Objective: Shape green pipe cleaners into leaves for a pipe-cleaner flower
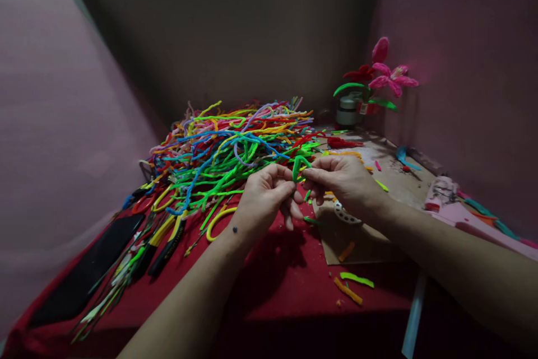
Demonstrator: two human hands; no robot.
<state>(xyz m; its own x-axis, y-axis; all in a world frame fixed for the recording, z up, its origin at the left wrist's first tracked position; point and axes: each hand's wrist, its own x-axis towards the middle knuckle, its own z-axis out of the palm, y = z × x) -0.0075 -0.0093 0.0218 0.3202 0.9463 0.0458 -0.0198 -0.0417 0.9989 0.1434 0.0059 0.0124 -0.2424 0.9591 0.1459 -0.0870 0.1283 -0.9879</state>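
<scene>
Between my two hands is a short green pipe cleaner (297,167), bent into a narrow angular loop. My left hand (269,191) pinches its left side between thumb and forefinger, the other fingers loosely curled below. The right end is pinched by my right hand (342,180), thumb against forefinger. Both hands are raised over the front of the table, just before a big heap of many-coloured pipe cleaners (227,152). Green ones lie on the heap's near side.
Black-and-yellow pliers (168,241), a black phone (90,269) and loose stems lie left on the red cloth (281,292). Cardboard (365,244) with pipe cleaner scraps is at right, near a pink tool (466,216). Pink pipe cleaner flowers (395,76) stand behind. A translucent stick (415,314) juts off the front edge.
</scene>
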